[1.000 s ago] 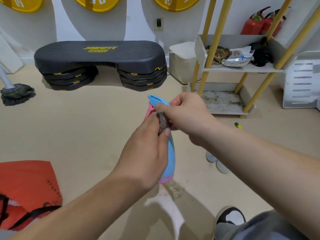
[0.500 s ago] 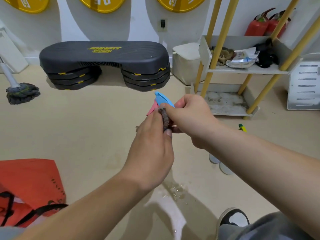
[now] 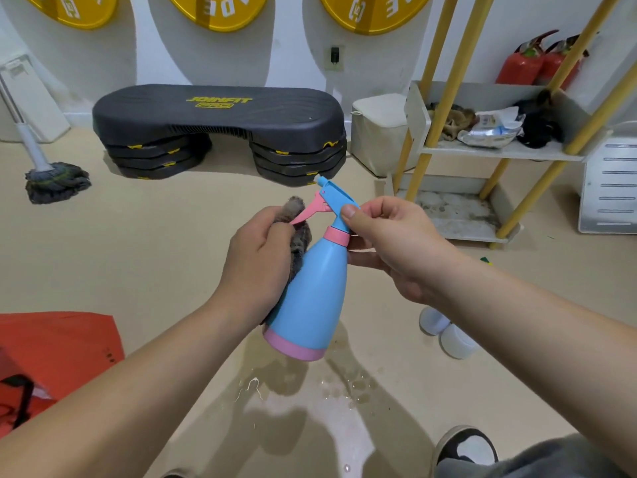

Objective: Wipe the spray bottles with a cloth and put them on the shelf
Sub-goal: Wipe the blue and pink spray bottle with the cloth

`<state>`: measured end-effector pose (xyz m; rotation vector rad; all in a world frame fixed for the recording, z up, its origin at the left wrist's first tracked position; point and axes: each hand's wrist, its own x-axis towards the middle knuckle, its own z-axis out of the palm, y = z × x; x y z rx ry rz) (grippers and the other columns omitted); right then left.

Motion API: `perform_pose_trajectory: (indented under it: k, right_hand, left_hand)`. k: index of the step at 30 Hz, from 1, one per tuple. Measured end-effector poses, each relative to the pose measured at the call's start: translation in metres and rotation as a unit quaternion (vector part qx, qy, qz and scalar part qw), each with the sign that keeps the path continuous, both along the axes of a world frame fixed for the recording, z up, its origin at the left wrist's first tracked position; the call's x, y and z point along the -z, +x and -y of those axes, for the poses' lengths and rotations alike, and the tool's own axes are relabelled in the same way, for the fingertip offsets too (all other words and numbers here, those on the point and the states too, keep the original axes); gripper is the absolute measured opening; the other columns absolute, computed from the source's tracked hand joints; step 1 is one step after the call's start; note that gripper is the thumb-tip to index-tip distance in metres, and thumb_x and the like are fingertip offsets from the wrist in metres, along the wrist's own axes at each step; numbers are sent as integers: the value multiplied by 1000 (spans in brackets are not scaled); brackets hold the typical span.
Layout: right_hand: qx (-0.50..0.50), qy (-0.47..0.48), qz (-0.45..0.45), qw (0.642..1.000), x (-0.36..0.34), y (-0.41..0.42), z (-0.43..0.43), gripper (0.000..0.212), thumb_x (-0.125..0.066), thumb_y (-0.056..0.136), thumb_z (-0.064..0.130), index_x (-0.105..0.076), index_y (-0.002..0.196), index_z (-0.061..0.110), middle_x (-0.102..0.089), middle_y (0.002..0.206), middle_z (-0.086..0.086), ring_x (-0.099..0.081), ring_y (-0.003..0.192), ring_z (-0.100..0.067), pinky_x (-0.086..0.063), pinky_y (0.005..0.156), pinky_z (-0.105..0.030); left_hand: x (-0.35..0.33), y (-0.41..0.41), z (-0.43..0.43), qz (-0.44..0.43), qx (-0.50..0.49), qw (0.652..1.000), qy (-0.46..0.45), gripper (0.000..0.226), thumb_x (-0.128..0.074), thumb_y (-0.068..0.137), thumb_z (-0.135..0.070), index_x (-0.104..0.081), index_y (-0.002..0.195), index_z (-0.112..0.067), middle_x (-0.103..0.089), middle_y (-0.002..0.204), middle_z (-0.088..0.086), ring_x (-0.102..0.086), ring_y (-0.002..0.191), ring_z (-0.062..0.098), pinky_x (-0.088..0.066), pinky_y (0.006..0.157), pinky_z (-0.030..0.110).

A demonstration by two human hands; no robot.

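1. The spray bottle is held in the air over the floor at centre frame. It is tilted, with the pink base toward the person and the nozzle pointing up and away.
2. The right hand pinches the bottle's blue head just above the pink collar. The thumb is on the near side and the fingers are curled behind.
3. The left hand clutches a grey cloth and presses it against the bottle's left shoulder. The pink trigger lies across the top of that hand.
4. The shelf stands to the upper right, beyond the right hand, on slanted yellow posts.
   - The upper tier holds rags, a foil packet and something dark.
   - The lower tier has a stained bare surface with a raised lip on its left edge.
5. Bare floor lies between the bottle and the lower tier.
6. A black step platform sits straight ahead, with a white bin between it and the shelf.
7. A mop is at far left and a red bag at near left, with wide open floor between them and the hands.
8. Under the bottle is a wet patch. Two white rounded objects lie on the floor below the right forearm.
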<state>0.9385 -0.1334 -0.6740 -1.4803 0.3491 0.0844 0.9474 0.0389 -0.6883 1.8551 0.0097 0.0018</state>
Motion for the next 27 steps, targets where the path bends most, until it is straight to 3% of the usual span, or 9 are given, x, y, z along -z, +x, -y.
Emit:
perform_pose_trajectory:
  k: [4,9,14,18,21,24,27]
  right_hand:
    - [7,7,8,1000,2,0,3,17,-71,99,19,-63,104,6,-73,90,-9,-73,71,-16,-64,72,-33]
    - [24,-36,-9,999,2,3,10,15,-67,101,29,-74,109,18,-74,103,-7,-71,93,-23,-62,92,-44]
    - [20,-51,-46,997,0,2,13,18,-56,106,24,-72,108,16,-71,92,-6,-66,82,-21,-62,85,-43]
    - [6,-128,-83,988,0,0,11,21,-63,102,29,-68,101,9,-67,94,-9,-65,79,-22,-60,72,-37]
    - [-19,-134,-84,987,-3,-1,8,27,-69,99,30,-69,103,3,-65,91,-9,-63,73,-22,-58,64,-35]
    - [-45,-142,-81,986,-1,-1,5,30,-76,93,31,-70,106,5,-67,94,-7,-63,77,-20,-57,69,-36]
    - [-46,-145,-82,985,2,0,7,34,-81,88,39,-72,107,13,-70,106,-4,-64,92,-19,-56,79,-35]
  left_hand:
    - [-3,-6,0,55,47,996,61,31,-55,104,-26,-60,75,-18,-57,56,-15,-48,52,3,-37,49,14]
    - [1,-4,2,71,19,989,129,40,-45,109,-36,-50,72,-22,-52,63,-11,-49,57,-2,-36,51,13]
    - [6,-1,0,47,3,990,130,41,-43,110,-36,-50,73,-20,-51,65,-8,-45,56,5,-33,50,17]
    - [11,-2,2,41,9,989,139,41,-43,110,-36,-51,75,-18,-52,66,-8,-46,58,6,-34,50,18]
    - [11,-3,4,46,9,989,141,39,-42,111,-36,-52,76,-20,-55,69,-8,-51,59,2,-36,52,14]
    - [10,-3,7,37,0,991,126,39,-41,111,-38,-55,80,-18,-58,73,-6,-52,66,10,-37,57,23]
    - [10,-1,7,12,-9,997,71,43,-41,111,-40,-57,83,-11,-59,73,-2,-51,67,18,-40,62,32]
